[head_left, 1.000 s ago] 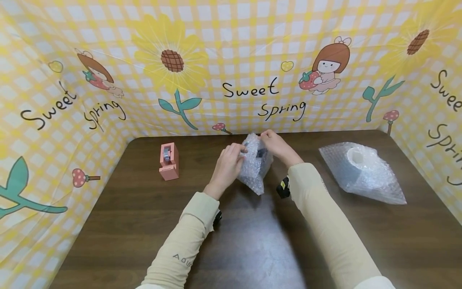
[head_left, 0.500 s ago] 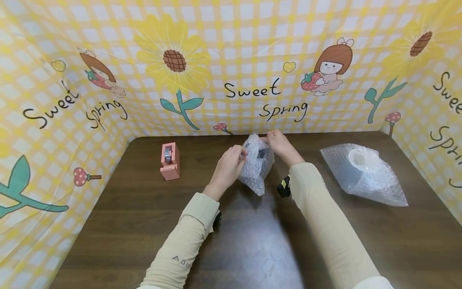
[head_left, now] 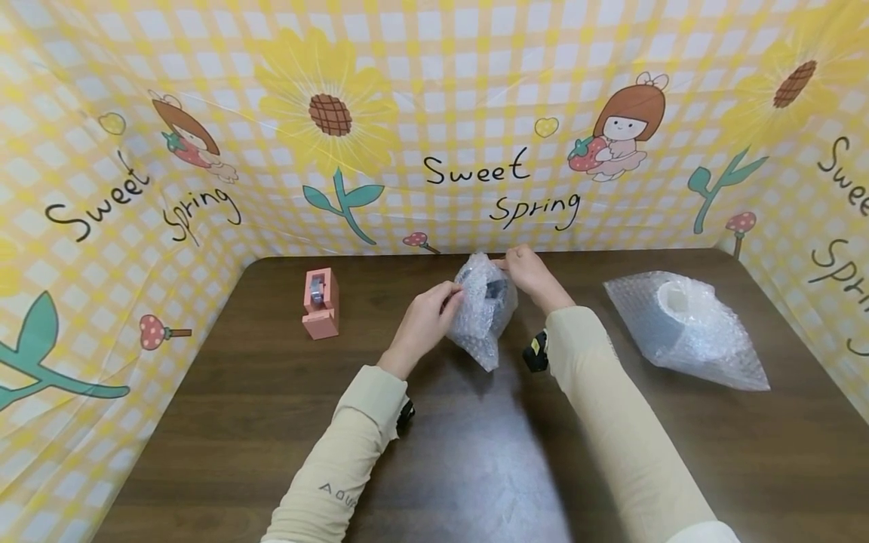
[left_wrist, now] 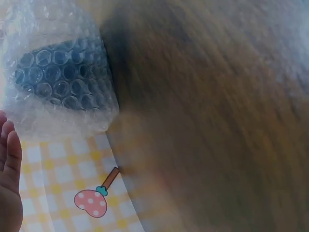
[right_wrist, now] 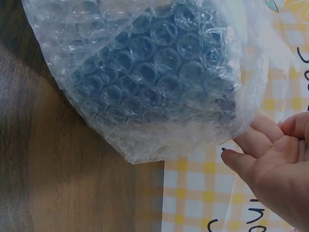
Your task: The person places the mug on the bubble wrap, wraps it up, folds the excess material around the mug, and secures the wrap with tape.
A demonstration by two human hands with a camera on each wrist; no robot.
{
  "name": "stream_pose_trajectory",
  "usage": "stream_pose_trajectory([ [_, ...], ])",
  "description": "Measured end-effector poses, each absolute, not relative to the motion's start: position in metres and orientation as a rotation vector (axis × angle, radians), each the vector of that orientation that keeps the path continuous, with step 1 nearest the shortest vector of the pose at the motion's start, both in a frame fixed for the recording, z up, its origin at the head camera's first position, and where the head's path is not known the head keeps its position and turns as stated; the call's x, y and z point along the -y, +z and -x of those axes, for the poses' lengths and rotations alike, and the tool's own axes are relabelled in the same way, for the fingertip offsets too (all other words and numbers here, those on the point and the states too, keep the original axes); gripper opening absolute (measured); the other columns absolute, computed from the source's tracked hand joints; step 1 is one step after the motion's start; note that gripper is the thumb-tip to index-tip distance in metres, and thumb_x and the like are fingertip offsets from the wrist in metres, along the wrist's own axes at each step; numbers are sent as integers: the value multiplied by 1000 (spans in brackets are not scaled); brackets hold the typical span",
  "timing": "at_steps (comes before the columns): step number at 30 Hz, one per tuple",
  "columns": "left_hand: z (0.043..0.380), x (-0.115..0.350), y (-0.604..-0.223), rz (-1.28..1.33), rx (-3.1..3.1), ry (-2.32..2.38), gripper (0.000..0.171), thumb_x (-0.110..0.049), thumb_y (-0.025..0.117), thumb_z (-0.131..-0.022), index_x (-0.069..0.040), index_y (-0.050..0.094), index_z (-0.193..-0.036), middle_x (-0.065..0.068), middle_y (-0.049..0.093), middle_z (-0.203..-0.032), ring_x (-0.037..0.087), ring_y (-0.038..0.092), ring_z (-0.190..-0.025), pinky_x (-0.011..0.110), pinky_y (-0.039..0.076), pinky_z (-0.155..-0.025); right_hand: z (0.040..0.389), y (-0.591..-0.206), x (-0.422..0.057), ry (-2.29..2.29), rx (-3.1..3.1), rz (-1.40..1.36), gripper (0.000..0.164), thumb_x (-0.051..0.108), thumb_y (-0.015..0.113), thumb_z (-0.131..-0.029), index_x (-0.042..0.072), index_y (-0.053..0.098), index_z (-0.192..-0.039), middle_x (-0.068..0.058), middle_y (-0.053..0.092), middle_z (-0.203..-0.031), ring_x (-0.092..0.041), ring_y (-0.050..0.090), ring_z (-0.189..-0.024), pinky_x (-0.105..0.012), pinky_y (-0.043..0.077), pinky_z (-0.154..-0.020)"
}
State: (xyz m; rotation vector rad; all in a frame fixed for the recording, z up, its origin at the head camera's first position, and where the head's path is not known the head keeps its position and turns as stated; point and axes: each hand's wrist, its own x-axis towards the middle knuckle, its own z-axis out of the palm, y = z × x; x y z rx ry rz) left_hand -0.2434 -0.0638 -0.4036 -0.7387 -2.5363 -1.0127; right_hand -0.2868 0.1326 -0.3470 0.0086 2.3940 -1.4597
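A clear bubble-wrap bag [head_left: 477, 332] stands near the table's back edge, its mouth spread between both hands. Through the plastic shows a dark bluish item [right_wrist: 159, 63] whose kind I cannot make out. My left hand [head_left: 422, 320] pinches the bag's left edge between thumb and fingers. At the far right edge of the mouth, my right hand [head_left: 532, 277] grips the plastic with its fingers bent; the fingertips are partly hidden behind the bag in the right wrist view. Only part of the left hand [left_wrist: 9, 179] appears in its wrist view.
To the left stands a pink tape dispenser [head_left: 320, 320] with a roll in it. On the right lies another bubble-wrap bag [head_left: 720, 343] around a pale blue, white-topped round object [head_left: 652, 324]. A yellow checked cloth [head_left: 434, 90] rises behind the dark wooden table [head_left: 224, 422].
My right hand has shifted a little to the right, pulling the bag's mouth wider, so more of the dark item shows. The left fingers have changed their hold slightly.
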Motion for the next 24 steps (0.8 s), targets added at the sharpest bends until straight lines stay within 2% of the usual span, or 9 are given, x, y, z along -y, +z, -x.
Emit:
stream_pose_trajectory([
  [8,243,60,-395,713,2594,-944,14,-16,56,-96,-8,66,-103,7,72,-96,17,65,-80,33,54,-72,287,-347,-134,-1543,-2348,-18,50,21,12,-105,-7,9,-147,-17,39,-150,-29,28,-144,-41,19,-121],
  [11,241,58,-388,670,2680,-821,19,-17,56,-96,-11,62,-113,7,72,-92,18,65,-74,34,53,-66,286,-347,-134,-1595,-2322,-22,50,20,13,-105,-9,9,-147,-20,36,-151,-30,30,-143,-40,23,-120],
  [15,241,54,-378,603,2798,-756,32,-19,56,-97,-9,47,-126,7,72,-87,17,64,-66,32,49,-57,286,-347,-134,-1694,-2259,-52,51,18,14,-104,-8,5,-148,-22,27,-154,-29,33,-142,-39,26,-119],
  [18,243,54,-373,507,2883,-792,34,-22,58,-96,-8,45,-124,7,72,-89,17,66,-67,31,48,-56,286,-348,-135,-1749,-2220,-59,52,18,15,-104,-6,4,-149,-21,20,-155,-28,36,-140,-38,26,-119],
  [22,247,56,-368,367,2992,-830,32,-31,60,-94,-11,50,-117,7,68,-80,17,61,-64,29,44,-54,286,-349,-135,-1761,-2210,-45,56,24,18,-105,-4,1,-150,-20,15,-157,-28,36,-140,-39,23,-120],
  [24,249,57,-368,344,3013,-871,31,-33,61,-93,-13,54,-117,6,65,-79,18,58,-65,28,43,-56,285,-350,-135,-1747,-2229,-36,57,30,21,-105,-3,6,-150,-20,17,-156,-28,36,-141,-40,22,-120],
])
